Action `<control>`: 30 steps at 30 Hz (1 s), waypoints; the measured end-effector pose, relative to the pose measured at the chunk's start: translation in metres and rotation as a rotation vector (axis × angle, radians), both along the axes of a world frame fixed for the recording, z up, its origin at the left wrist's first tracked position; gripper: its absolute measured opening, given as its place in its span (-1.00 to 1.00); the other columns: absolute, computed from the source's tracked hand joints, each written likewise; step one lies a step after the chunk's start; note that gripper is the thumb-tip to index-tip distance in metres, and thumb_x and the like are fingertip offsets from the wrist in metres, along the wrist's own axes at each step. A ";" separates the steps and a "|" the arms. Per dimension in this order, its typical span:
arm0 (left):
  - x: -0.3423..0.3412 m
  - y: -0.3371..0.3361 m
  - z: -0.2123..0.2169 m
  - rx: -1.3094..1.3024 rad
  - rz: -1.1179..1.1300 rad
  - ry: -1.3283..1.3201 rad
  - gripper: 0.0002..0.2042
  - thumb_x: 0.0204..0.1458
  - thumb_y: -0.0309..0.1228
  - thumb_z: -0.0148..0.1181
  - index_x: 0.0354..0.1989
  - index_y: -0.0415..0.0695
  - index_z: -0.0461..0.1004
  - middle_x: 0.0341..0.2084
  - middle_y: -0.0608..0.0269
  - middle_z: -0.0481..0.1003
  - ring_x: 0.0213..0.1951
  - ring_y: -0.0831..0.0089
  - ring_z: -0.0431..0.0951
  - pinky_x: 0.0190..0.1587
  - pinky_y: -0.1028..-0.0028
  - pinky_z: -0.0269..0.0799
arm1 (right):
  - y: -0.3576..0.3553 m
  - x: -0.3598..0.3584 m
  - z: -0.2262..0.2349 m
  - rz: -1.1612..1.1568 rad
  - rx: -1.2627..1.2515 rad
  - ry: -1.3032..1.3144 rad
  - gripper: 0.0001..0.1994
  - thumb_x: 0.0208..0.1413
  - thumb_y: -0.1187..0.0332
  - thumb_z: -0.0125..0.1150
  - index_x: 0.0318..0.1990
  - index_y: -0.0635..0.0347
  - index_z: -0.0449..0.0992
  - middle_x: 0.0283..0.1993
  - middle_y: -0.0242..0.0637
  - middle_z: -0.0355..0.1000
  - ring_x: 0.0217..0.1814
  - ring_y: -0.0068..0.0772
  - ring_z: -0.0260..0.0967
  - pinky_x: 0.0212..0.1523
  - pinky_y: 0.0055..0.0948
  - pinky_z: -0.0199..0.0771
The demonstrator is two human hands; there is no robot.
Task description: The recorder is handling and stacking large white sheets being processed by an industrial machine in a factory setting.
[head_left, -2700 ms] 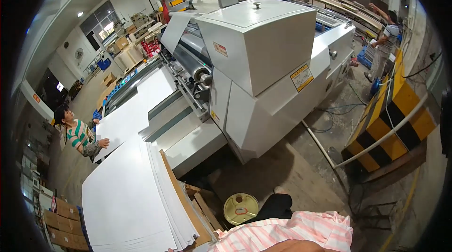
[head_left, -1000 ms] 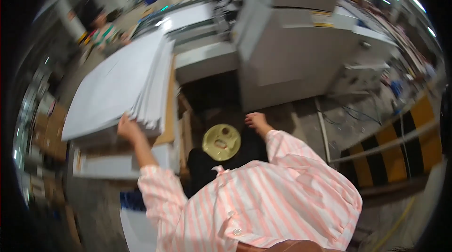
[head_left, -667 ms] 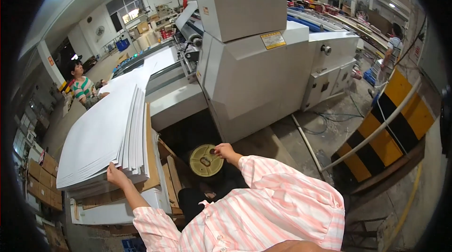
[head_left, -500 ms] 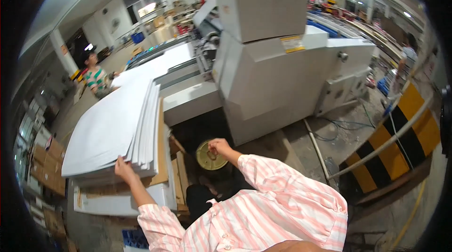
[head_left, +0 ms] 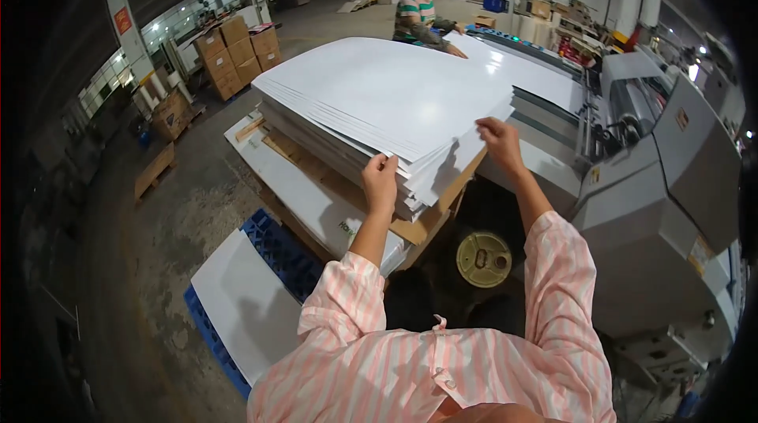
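Note:
A tall, uneven stack of large white sheets (head_left: 379, 91) fills the middle of the view, its layers fanned at the near corner. My left hand (head_left: 380, 182) pinches the sheets at that corner between thumb and fingers. At the right-hand edge of the stack is my right hand (head_left: 501, 142), fingers curled together against the sheets. Whether a sheet lies between those fingertips is hidden. Brown board (head_left: 426, 225) shows under the stack.
A round yellowish drum lid (head_left: 483, 259) is low between my arms. The grey machine (head_left: 647, 210) stands at right. Left lies a blue pallet (head_left: 207, 330) bearing a white sheet (head_left: 245, 297). Across the stack, a person in a striped top (head_left: 414, 12) reaches toward the sheets.
My view has swung left, bringing the stack to the middle. My right hand has gone from above the drum to the stack's right edge. The left stays at the near corner.

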State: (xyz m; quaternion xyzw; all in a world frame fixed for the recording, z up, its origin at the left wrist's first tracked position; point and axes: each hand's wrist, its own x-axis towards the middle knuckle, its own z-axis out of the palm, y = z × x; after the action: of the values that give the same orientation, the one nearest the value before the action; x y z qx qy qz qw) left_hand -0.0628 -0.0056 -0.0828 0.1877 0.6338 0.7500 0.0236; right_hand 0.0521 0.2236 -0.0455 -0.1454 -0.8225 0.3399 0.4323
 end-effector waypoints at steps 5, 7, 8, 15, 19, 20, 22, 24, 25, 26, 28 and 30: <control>-0.001 -0.004 0.000 -0.005 0.038 0.015 -0.79 -0.07 -0.42 0.16 -0.33 -0.34 0.43 -0.54 0.36 0.41 -0.48 0.67 0.32 -0.44 0.63 0.23 | -0.091 -0.023 0.028 0.174 0.321 -0.138 -0.85 -0.10 0.36 0.18 -0.33 0.13 0.54 -0.39 -0.27 0.44 -0.36 -0.24 0.36 -0.34 -0.37 0.36; 0.000 -0.001 -0.002 -0.008 0.011 0.026 -0.80 -0.07 -0.43 0.16 -0.33 -0.34 0.43 -0.53 0.37 0.41 -0.48 0.67 0.33 -0.44 0.64 0.24 | -0.098 -0.030 0.028 0.149 0.422 -0.169 -0.84 -0.12 0.36 0.20 -0.33 0.13 0.55 -0.40 -0.28 0.43 -0.33 -0.21 0.33 -0.31 -0.33 0.33; 0.001 0.001 -0.002 -0.010 0.011 0.022 -0.80 -0.07 -0.43 0.16 -0.33 -0.34 0.43 -0.53 0.37 0.41 -0.48 0.67 0.33 -0.44 0.64 0.24 | -0.098 -0.033 0.026 0.081 0.501 -0.215 -0.83 -0.13 0.31 0.21 -0.34 0.11 0.55 -0.41 -0.30 0.43 -0.32 -0.21 0.30 -0.28 -0.30 0.30; -0.001 0.005 -0.005 0.008 -0.009 0.027 -0.80 -0.06 -0.45 0.16 -0.33 -0.34 0.42 -0.54 0.39 0.40 -0.48 0.70 0.32 -0.44 0.66 0.24 | -0.089 -0.047 0.027 0.009 0.381 -0.312 -0.81 -0.19 0.24 0.24 -0.43 0.12 0.56 -0.45 -0.31 0.41 -0.26 -0.24 0.27 -0.23 -0.28 0.22; 0.004 0.001 0.000 0.036 -0.012 0.035 -0.80 -0.05 -0.45 0.16 -0.33 -0.34 0.42 -0.55 0.39 0.39 -0.50 0.70 0.31 -0.45 0.66 0.24 | -0.084 -0.051 0.028 0.087 0.383 -0.434 -0.81 -0.21 0.24 0.26 -0.44 0.11 0.55 -0.43 -0.32 0.39 -0.23 -0.26 0.26 -0.20 -0.32 0.18; 0.005 0.001 0.001 0.018 -0.009 0.030 -0.80 -0.05 -0.44 0.16 -0.33 -0.34 0.41 -0.55 0.39 0.39 -0.50 0.70 0.30 -0.46 0.66 0.23 | -0.084 -0.049 0.028 0.083 0.380 -0.437 -0.81 -0.21 0.24 0.26 -0.44 0.11 0.55 -0.43 -0.32 0.39 -0.23 -0.26 0.26 -0.20 -0.32 0.18; 0.002 0.001 -0.003 0.028 -0.009 0.043 -0.79 -0.05 -0.43 0.16 -0.33 -0.35 0.41 -0.55 0.40 0.39 -0.50 0.70 0.30 -0.47 0.66 0.23 | -0.092 -0.047 0.036 0.014 0.484 -0.504 -0.81 -0.21 0.23 0.26 -0.44 0.09 0.54 -0.40 -0.34 0.38 -0.21 -0.28 0.26 -0.18 -0.34 0.15; 0.005 0.001 -0.001 0.036 -0.019 0.055 -0.79 -0.05 -0.42 0.15 -0.32 -0.35 0.41 -0.56 0.40 0.39 -0.51 0.70 0.29 -0.47 0.65 0.23 | -0.092 -0.049 0.034 -0.009 0.524 -0.503 -0.81 -0.21 0.22 0.26 -0.44 0.08 0.54 -0.39 -0.34 0.38 -0.21 -0.29 0.26 -0.18 -0.33 0.16; 0.009 0.000 0.004 0.009 -0.011 0.061 -0.78 -0.05 -0.42 0.15 -0.32 -0.35 0.42 -0.56 0.40 0.38 -0.51 0.70 0.29 -0.48 0.65 0.22 | -0.090 -0.049 0.032 -0.036 0.565 -0.503 -0.81 -0.21 0.22 0.26 -0.43 0.08 0.53 -0.38 -0.34 0.38 -0.21 -0.29 0.26 -0.18 -0.32 0.16; 0.012 0.001 0.007 -0.018 -0.004 0.068 -0.77 -0.05 -0.41 0.15 -0.31 -0.35 0.42 -0.57 0.40 0.38 -0.51 0.71 0.28 -0.48 0.65 0.21 | -0.087 -0.048 0.031 -0.043 0.561 -0.507 -0.81 -0.21 0.22 0.26 -0.43 0.08 0.53 -0.38 -0.34 0.38 -0.21 -0.29 0.26 -0.18 -0.32 0.16; 0.009 0.001 0.005 0.009 0.015 0.074 -0.78 -0.05 -0.41 0.14 -0.35 -0.35 0.40 -0.61 0.39 0.36 -0.54 0.69 0.27 -0.50 0.61 0.22 | -0.089 -0.050 0.029 -0.088 0.649 -0.431 -0.81 -0.20 0.23 0.25 -0.42 0.07 0.53 -0.37 -0.35 0.38 -0.20 -0.29 0.27 -0.18 -0.32 0.16; 0.008 0.002 0.003 0.037 0.036 0.079 -0.79 -0.04 -0.41 0.12 -0.38 -0.35 0.39 -0.65 0.37 0.34 -0.56 0.66 0.26 -0.52 0.58 0.22 | -0.089 -0.047 0.027 -0.109 0.624 -0.395 -0.82 -0.19 0.23 0.24 -0.42 0.08 0.53 -0.38 -0.34 0.38 -0.20 -0.28 0.26 -0.19 -0.32 0.16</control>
State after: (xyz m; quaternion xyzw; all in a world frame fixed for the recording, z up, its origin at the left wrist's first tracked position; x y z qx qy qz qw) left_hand -0.0551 -0.0040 -0.0798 0.2060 0.6234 0.7541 -0.0185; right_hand 0.0050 0.1346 -0.0189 -0.1128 -0.9452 0.0149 0.3061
